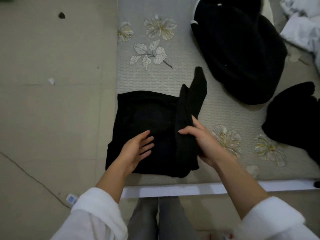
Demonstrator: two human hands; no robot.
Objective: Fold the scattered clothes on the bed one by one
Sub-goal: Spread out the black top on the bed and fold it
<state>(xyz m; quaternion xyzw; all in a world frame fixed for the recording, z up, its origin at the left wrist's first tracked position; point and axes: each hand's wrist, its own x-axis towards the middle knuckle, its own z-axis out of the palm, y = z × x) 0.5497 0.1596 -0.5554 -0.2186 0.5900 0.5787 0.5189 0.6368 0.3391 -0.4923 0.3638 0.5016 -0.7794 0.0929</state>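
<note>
On the bed [155, 80], the left hand [136, 149] lies open on the black garment [143, 115] while the right hand [202, 141] grasps its sleeve [190, 99].

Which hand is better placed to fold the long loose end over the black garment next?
Right, probably. The right hand grips the long loose end; the left hand lies flat on the black garment, fingers straight, likely only steadying it.
</note>
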